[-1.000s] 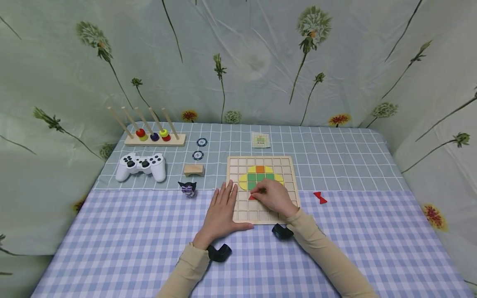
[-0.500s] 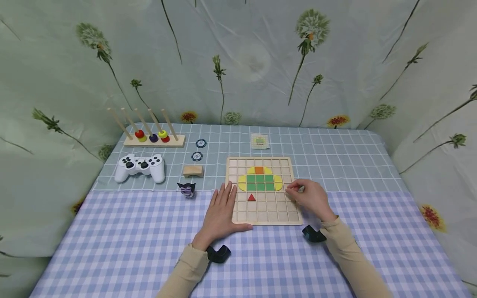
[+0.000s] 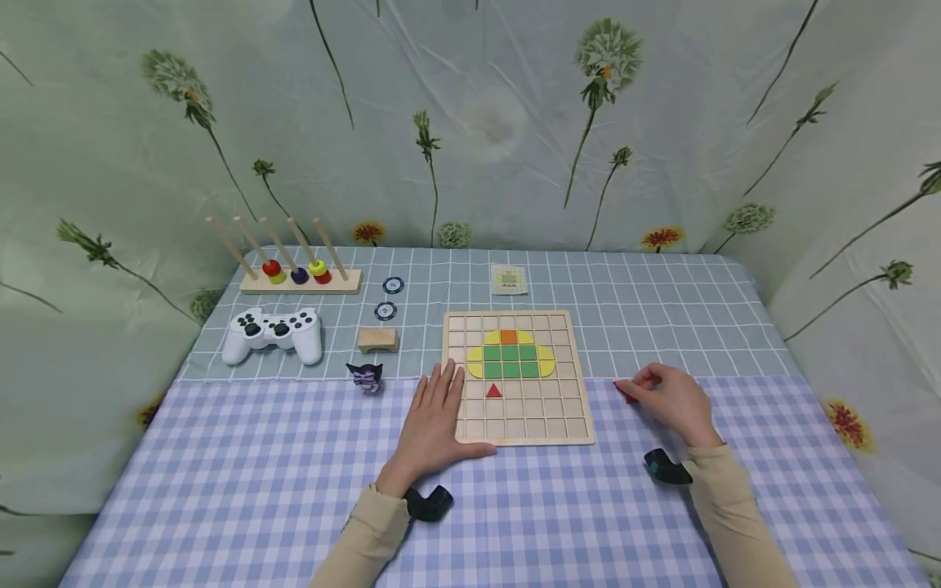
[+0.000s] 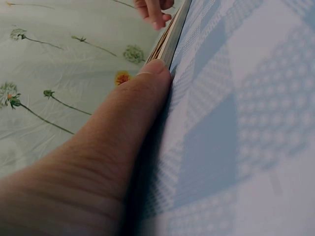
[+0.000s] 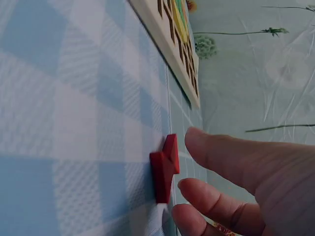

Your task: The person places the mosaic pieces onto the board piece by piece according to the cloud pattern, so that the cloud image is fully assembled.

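A square wooden grid board (image 3: pixel 547 420) lies on the cloth. Green squares (image 3: pixel 510 361) with yellow rounded pieces (image 3: pixel 546 362) and an orange square (image 3: pixel 508 336) fill cells in its upper middle; a red triangle (image 3: pixel 494 392) sits in a cell below them. My left hand (image 3: pixel 429 420) rests spread along the board's left edge, its thumb by the front left corner. To the right of the board, my right hand (image 3: pixel 675 402) hovers at two small red triangular pieces (image 5: pixel 163 174). The right wrist view shows its thumb and fingers loosely bent and apart around these pieces, with nothing pinched.
Behind the board lies a small pattern card (image 3: pixel 509 279). To the left are a purple-black figurine (image 3: pixel 367 377), a wooden arch block (image 3: pixel 378 340), two chips (image 3: pixel 385 311), a white game controller (image 3: pixel 272 335) and a peg stand (image 3: pixel 301 282) with coloured beads.
My right hand has left the red triangle in the board's grid and moved right, off the board, to the loose red pieces. My left hand has stayed at the board's edge.
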`<action>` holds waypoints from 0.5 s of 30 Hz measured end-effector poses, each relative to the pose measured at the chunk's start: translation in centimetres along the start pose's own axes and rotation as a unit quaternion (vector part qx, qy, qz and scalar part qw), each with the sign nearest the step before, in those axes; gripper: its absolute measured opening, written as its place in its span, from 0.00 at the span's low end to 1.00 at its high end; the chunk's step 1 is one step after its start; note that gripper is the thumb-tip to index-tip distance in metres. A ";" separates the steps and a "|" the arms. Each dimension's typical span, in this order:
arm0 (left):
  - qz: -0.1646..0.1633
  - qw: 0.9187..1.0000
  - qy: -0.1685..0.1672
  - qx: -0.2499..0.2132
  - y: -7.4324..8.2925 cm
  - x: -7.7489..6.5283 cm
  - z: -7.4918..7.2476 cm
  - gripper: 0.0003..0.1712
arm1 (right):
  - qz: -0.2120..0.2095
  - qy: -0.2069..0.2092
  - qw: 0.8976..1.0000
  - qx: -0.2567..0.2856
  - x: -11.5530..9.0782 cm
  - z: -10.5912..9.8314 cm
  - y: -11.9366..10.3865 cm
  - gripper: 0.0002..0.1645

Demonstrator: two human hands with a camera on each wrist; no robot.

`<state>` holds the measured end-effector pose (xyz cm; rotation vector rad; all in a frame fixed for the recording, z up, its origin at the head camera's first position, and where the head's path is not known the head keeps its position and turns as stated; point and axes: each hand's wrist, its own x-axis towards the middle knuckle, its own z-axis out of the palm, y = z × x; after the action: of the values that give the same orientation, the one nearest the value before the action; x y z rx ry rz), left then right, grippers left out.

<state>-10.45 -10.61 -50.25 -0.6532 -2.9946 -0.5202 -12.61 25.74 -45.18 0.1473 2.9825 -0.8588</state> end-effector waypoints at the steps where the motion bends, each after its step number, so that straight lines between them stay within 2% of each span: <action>1: 0.001 1.000 0.002 0.000 0.0 0.0 0.0 0.73 | 0.003 -0.002 1.000 -0.006 0.0 0.0 0.1 0.21; 9: 0.000 1.000 0.005 0.002 -0.1 0.0 -0.1 0.72 | -0.004 0.007 1.000 -0.030 0.1 0.7 -0.2 0.26; 15: -0.001 1.000 -0.001 0.000 0.0 0.0 0.0 0.72 | -0.008 0.021 0.999 -0.040 0.4 1.2 -0.7 0.22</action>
<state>-10.43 -10.61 -50.22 -0.6524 -2.9967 -0.5207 -13.04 24.55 -45.90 0.1418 3.0541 -0.7462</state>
